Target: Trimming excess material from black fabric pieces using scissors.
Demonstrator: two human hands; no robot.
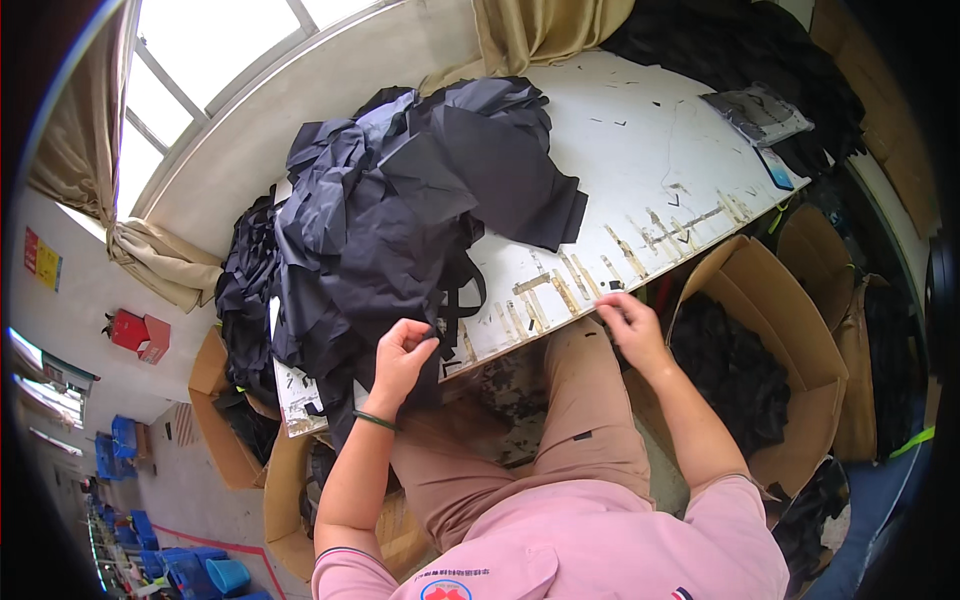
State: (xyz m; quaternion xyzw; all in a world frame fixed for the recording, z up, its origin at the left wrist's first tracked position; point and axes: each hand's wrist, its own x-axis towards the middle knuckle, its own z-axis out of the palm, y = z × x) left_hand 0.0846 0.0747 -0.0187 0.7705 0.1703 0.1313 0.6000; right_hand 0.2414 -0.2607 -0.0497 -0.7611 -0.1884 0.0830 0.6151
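Note:
A big crumpled heap of black fabric pieces (370,220) covers the left part of the white table (640,130). My left hand (396,362) is at the heap's near edge, thumb and forefinger pinched on a bit of black fabric. A black strap loop (470,290) sticks out just beyond that hand. My right hand (634,330) is at the table's front edge, its fingers curled together; whatever they may hold is too small to make out. Small dark scraps (612,286) lie on the tabletop by its fingertips.
Strips of worn tape (575,285) line the table's front edge. At right stands an open cardboard box (800,370) of black pieces; another box (215,420) is at left. More black fabric (740,50) and a clear plastic packet (760,115) lie at the far right.

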